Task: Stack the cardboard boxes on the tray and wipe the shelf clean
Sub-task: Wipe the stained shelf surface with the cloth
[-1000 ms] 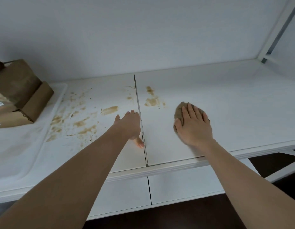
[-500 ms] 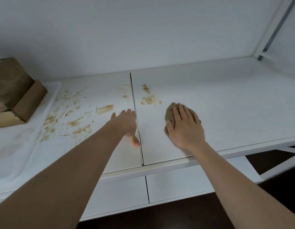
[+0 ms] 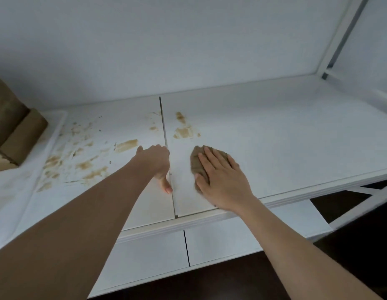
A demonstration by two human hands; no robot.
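my right hand (image 3: 220, 180) lies flat w/ fingers straight, pressing 1 brown cloth (image 3: 199, 161) onto the white shelf (image 3: 274, 135), just right of the seam (image 3: 166, 148). left hand (image 3: 154, 162) rests on the shelf left of the seam, fingers loosely bent, holding nothing. brown stains (image 3: 184, 132) sit ahead & to the left. 2 cardboard boxes (image 3: 15, 135) are on 1 tray (image 3: 58, 118), far left.
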